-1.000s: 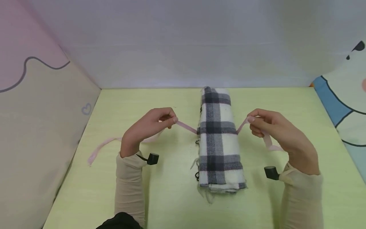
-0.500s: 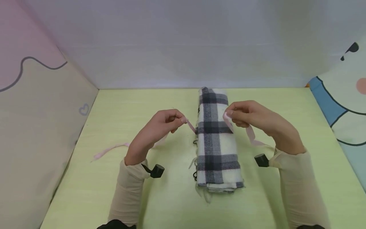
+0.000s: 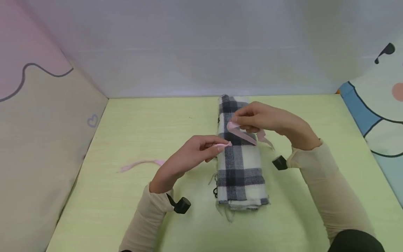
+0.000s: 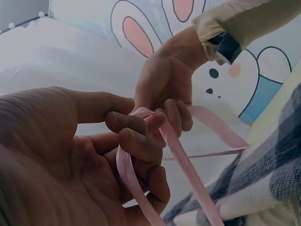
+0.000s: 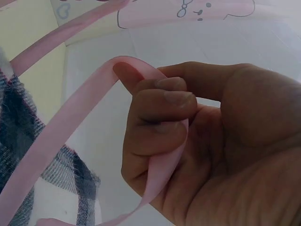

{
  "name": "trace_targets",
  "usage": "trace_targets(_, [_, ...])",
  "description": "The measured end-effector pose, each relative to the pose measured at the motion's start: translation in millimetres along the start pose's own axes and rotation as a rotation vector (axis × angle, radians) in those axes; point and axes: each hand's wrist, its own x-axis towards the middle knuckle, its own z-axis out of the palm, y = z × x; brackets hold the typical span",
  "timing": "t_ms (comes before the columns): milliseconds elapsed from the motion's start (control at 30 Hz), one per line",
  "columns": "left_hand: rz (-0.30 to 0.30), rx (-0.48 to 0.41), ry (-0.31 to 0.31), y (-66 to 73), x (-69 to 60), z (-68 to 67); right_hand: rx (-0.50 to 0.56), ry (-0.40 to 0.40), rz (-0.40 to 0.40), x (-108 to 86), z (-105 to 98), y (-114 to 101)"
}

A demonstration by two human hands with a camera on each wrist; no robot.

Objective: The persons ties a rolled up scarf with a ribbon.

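Pink ribbon (image 3: pixel 241 135) | apparently passing under folded checked cloth (image 3: pixel 240 175), whose far end lies near the far edge of the bench (image 3: pixel 151 119) | left hand (image 3: pixel 196 152), right hand (image 3: pixel 264 118): each grip pinching one length above the cloth, presumably raised to keep both free

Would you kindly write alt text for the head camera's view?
A person's left hand and right hand pinch pink ribbon over a fringed, black and white checked cloth on a pale green table; one ribbon end trails to the left.
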Motion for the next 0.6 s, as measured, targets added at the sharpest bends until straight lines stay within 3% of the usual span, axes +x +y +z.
trace_targets(333, [0.053,0.035,-0.106,-12.5,14.7,22.5,-0.083,-0.157,-0.032,39.1,-4.0,-9.5])
trace_targets(600, [0.088,0.146,-0.113,-19.8,27.1,39.4,-0.156,-0.274,-0.02,64.4,4.9,-8.2])
